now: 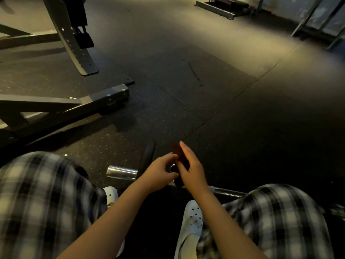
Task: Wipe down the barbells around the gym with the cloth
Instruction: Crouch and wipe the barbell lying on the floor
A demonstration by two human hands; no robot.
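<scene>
A barbell lies on the floor in front of my knees. Its chrome sleeve points left, a thin black plate stands on it, and the shaft runs right behind my right knee. A dark cloth is draped over the bar just right of the plate. My right hand presses the cloth against the bar, fingers stretched forward. My left hand is curled at the chrome collar beside the cloth; whether it grips anything is hidden.
I am squatting, with checked trousers and white shoes at the bottom of the view. A rack's steel base beam and upright stand at the left. Dark rubber flooring stretches ahead. More metal frames stand at the far back.
</scene>
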